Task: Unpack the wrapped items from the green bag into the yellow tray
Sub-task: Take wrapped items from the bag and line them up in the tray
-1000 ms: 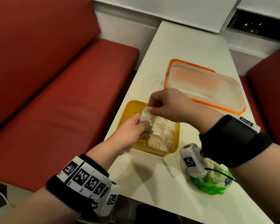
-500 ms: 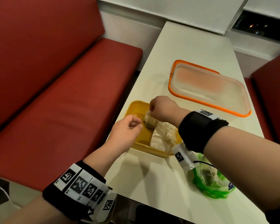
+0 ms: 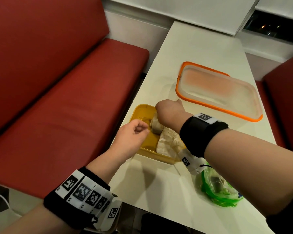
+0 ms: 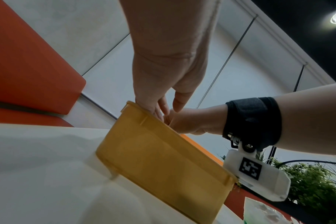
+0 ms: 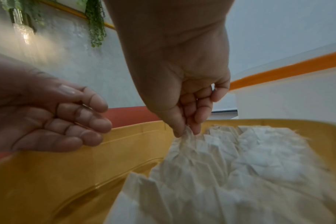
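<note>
The yellow tray (image 3: 143, 108) sits at the table's left edge; its side wall (image 4: 163, 159) fills the left wrist view. My right hand (image 3: 166, 114) reaches down into it and pinches the twisted top of a white paper-wrapped item (image 3: 156, 126) between thumb and fingers (image 5: 185, 131). More white wrapped items (image 3: 169, 141) lie in the tray's near right part. My left hand (image 3: 134, 134) hovers over the tray's left rim with its fingers (image 5: 82, 121) loosely curled and empty. The green bag (image 3: 216, 188) lies on the table near me, under my right forearm, with something still inside.
An orange-rimmed clear lid (image 3: 218, 92) lies on the white table (image 3: 201, 48) beyond the tray. A red bench seat (image 3: 57, 115) runs along the left, and another red seat (image 3: 286, 98) stands to the right. The table's near edge is just beyond my left wrist.
A second ago both hands held the wrapped item above the tray. My left hand has let go, and my right hand has lowered the item into the tray's far left part.
</note>
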Demonstrator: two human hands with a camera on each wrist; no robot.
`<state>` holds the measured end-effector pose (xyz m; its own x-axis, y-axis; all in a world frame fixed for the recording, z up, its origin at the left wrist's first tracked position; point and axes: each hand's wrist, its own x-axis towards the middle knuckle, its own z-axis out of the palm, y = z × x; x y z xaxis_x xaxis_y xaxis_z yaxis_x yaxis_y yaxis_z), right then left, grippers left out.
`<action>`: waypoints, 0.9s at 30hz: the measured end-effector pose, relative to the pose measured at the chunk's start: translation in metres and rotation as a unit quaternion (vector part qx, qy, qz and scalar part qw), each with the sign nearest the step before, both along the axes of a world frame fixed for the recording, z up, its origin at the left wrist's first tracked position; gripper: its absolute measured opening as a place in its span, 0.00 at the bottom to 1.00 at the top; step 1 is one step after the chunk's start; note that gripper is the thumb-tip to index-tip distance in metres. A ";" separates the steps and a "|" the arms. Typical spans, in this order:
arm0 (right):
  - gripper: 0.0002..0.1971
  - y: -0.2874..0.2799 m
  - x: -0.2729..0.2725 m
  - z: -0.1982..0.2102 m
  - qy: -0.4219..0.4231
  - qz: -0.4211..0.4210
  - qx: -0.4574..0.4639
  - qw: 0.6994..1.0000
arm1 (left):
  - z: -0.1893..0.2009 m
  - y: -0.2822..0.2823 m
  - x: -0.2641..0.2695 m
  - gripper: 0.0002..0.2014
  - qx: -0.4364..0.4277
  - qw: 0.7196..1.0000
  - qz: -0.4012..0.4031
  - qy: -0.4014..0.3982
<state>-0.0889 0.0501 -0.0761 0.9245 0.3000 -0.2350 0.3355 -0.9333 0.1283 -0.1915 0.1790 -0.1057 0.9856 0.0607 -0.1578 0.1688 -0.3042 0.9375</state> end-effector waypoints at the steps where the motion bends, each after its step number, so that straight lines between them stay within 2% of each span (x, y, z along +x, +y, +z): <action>1: 0.08 0.001 -0.001 0.002 -0.001 0.001 -0.005 1.000 | 0.000 0.000 0.000 0.03 0.001 1.000 0.001 0.001; 5: 0.06 0.002 -0.003 0.005 -0.004 -0.001 -0.004 1.000 | 0.000 0.000 0.000 0.03 0.000 1.000 0.005 0.005; 13: 0.06 -0.022 0.000 0.032 -0.026 -0.057 0.084 0.995 | 0.001 0.000 -0.001 0.03 -0.003 1.000 0.005 0.011; 17: 0.04 -0.061 -0.020 0.066 -0.054 -0.116 0.189 0.974 | 0.002 0.000 -0.002 0.04 -0.005 1.000 0.002 0.012; 20: 0.02 -0.106 -0.060 0.082 -0.094 -0.168 0.286 0.939 | 0.007 0.001 -0.001 0.04 0.020 1.000 -0.008 -0.003; 22: 0.01 -0.140 -0.089 0.078 -0.119 -0.213 0.306 0.920 | 0.012 -0.003 -0.001 0.05 0.042 0.999 -0.019 -0.024; 24: 0.02 -0.175 -0.117 0.062 -0.132 -0.261 0.287 0.912 | 0.020 -0.014 -0.002 0.05 0.055 0.997 -0.034 -0.044; 27: 0.04 -0.209 -0.153 0.032 -0.100 -0.317 0.255 0.908 | 0.030 -0.037 -0.007 0.06 0.065 0.992 -0.083 -0.063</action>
